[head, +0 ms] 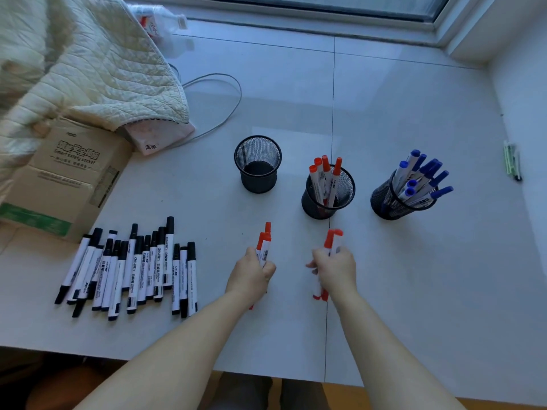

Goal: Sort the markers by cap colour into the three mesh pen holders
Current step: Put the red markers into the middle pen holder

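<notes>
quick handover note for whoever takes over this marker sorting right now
Left hand grips red-capped markers; right hand grips another red bunch.
Done: blue-capped markers fill the right holder; some red ones stand in the middle holder.
Left: drop both held bunches into the middle holder, then move the black-capped markers lying at left into the empty left holder.

This looks like a room in a home: a pale quilted blanket (88, 60) spills over a cardboard socket box (59, 179) on a white table (414, 291) set against a window frame (296, 13), with a loose grey cable (225, 96) and a plastic bottle (165, 28) lying beside them
</notes>
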The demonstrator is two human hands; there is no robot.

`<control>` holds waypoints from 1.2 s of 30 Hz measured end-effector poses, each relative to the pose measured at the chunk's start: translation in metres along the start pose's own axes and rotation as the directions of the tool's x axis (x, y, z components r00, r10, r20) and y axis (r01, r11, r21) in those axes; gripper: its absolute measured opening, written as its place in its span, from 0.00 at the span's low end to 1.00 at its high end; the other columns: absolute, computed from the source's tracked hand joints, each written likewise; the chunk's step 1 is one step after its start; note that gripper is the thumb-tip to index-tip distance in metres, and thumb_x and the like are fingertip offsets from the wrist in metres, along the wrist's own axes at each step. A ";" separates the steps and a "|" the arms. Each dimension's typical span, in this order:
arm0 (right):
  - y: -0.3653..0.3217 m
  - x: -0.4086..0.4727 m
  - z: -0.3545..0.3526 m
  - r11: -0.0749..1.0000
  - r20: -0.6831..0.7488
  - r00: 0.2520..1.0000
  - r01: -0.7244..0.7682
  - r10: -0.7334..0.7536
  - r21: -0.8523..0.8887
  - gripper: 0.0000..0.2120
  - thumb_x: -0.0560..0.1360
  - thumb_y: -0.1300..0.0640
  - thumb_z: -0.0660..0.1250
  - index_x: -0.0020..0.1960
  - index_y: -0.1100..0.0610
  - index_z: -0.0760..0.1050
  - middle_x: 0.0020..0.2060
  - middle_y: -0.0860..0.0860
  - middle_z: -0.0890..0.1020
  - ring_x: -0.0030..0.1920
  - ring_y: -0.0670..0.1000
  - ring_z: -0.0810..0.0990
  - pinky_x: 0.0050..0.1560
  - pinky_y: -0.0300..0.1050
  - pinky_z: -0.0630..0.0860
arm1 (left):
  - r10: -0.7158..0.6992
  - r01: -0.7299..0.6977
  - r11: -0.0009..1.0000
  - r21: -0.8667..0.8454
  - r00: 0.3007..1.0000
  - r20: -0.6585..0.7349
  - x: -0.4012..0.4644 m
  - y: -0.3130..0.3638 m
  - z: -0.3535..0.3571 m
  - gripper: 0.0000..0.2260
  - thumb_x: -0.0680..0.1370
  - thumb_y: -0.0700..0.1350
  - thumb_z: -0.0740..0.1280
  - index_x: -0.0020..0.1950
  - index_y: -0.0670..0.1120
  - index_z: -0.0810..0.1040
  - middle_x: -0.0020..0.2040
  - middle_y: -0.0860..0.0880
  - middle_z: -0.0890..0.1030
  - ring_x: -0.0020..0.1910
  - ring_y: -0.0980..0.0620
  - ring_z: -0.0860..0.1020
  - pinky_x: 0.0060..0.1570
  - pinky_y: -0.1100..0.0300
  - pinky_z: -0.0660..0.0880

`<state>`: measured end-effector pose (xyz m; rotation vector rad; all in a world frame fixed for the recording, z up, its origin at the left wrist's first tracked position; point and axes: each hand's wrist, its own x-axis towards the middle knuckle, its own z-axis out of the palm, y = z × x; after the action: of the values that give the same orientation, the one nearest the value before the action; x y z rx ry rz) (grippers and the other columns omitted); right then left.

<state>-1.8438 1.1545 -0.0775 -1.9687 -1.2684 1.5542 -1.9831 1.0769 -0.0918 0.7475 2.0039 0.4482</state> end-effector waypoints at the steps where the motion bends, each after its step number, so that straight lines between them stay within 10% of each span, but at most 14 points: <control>1: -0.013 0.004 -0.004 0.998 -0.036 0.999 0.035 -0.033 0.051 0.06 0.72 0.60 0.64 0.37 0.59 0.68 0.29 0.54 0.79 0.26 0.45 0.78 0.33 0.42 0.73 | 0.000 0.000 1.000 -0.019 1.000 0.026 0.000 0.006 0.000 0.06 0.73 0.41 0.56 0.38 0.48 0.61 0.35 0.50 0.68 0.28 0.52 0.66 0.26 0.61 0.62; 9: -0.124 0.036 -0.038 0.826 -0.352 0.893 0.412 -0.281 0.385 0.11 0.72 0.61 0.64 0.31 0.52 0.74 0.26 0.45 0.81 0.29 0.41 0.79 0.34 0.36 0.76 | 0.092 -0.072 0.963 -0.260 0.994 0.067 0.015 0.061 -0.007 0.02 0.76 0.44 0.58 0.45 0.50 0.65 0.37 0.47 0.77 0.29 0.57 0.75 0.23 0.65 0.70; 15: -0.121 0.065 -0.021 0.831 -0.303 0.918 0.368 -0.255 0.417 0.04 0.74 0.58 0.65 0.44 0.59 0.75 0.24 0.41 0.76 0.22 0.34 0.74 0.28 0.31 0.71 | 0.204 -0.207 0.912 -0.353 0.978 -0.047 0.024 0.081 -0.022 0.04 0.76 0.44 0.61 0.44 0.53 0.68 0.33 0.50 0.73 0.27 0.56 0.70 0.21 0.69 0.67; 25: -0.077 0.084 -0.002 0.932 -0.151 0.929 0.352 -0.338 0.079 0.07 0.73 0.47 0.62 0.39 0.47 0.66 0.45 0.64 0.78 0.50 0.63 0.77 0.55 0.61 0.73 | 0.266 -0.352 0.797 -0.491 0.934 -0.238 0.030 0.128 -0.034 0.12 0.76 0.48 0.64 0.35 0.46 0.68 0.27 0.50 0.72 0.19 0.59 0.68 0.18 0.66 0.66; 36: -0.075 0.083 -0.014 0.939 -0.249 0.924 0.325 -0.290 0.111 0.05 0.75 0.53 0.63 0.43 0.54 0.70 0.46 0.57 0.78 0.38 0.45 0.75 0.37 0.36 0.69 | 0.155 -0.421 0.524 -0.741 0.902 -0.403 0.052 0.178 -0.029 0.09 0.78 0.45 0.62 0.42 0.41 0.68 0.28 0.51 0.74 0.27 0.55 0.74 0.28 0.60 0.73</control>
<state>-1.8632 1.2660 -0.0694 -1.6992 -1.2530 1.1949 -1.9704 1.2448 -0.0076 0.4076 1.6118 1.6572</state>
